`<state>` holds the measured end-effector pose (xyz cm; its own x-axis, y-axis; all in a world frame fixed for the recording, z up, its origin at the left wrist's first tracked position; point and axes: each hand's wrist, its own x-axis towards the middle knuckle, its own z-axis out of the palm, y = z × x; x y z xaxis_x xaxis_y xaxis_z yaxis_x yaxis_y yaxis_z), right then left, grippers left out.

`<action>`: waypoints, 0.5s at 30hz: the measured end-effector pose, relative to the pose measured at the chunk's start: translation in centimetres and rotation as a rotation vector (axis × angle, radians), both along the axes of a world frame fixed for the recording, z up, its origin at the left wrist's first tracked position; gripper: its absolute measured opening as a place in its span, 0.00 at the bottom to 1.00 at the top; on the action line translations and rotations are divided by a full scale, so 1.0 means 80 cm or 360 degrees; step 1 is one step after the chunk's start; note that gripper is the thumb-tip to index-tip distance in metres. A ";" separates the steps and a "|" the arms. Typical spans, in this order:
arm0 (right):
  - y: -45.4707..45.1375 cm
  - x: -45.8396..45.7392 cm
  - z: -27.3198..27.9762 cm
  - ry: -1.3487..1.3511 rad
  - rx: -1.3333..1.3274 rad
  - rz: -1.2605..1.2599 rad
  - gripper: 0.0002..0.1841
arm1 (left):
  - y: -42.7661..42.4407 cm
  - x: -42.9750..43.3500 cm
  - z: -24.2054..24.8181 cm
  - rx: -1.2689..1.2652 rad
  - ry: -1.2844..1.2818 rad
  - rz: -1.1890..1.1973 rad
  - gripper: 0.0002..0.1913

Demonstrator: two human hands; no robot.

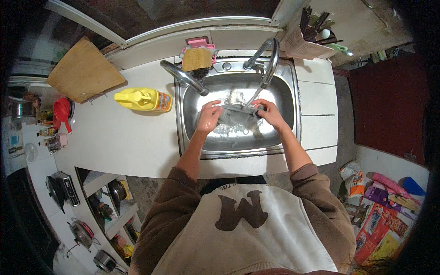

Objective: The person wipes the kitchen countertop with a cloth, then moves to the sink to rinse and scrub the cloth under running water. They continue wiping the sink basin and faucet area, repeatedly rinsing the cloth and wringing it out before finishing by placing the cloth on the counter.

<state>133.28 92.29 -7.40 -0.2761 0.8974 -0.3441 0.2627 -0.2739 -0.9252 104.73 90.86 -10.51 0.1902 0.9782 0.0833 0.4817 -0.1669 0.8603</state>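
Note:
Both hands hold a dark grey wet cloth [237,116] stretched between them over the stainless steel sink [240,144]. My left hand [209,118] grips its left end; my right hand [268,112] pinches the right end. Water runs from the right chrome faucet [271,65] down onto the cloth. A second chrome faucet [185,77] curves over the sink's left edge, above and left of my left hand. The cloth's lower part lies over the wet basin, and whether it touches the bottom I cannot tell.
Left of the sink lies a yellow jug [142,99]; behind it leans a wooden board [86,70]. A sponge [197,59] in a pink holder sits at the sink's back edge. A utensil holder [306,44] stands back right. Shelves [117,220] are below the counter at left.

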 end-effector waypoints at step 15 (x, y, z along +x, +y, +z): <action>0.017 -0.023 0.031 -0.0732 0.0583 0.0520 0.14 | 0.059 -0.020 0.094 -0.0413 0.0287 -0.0220 0.15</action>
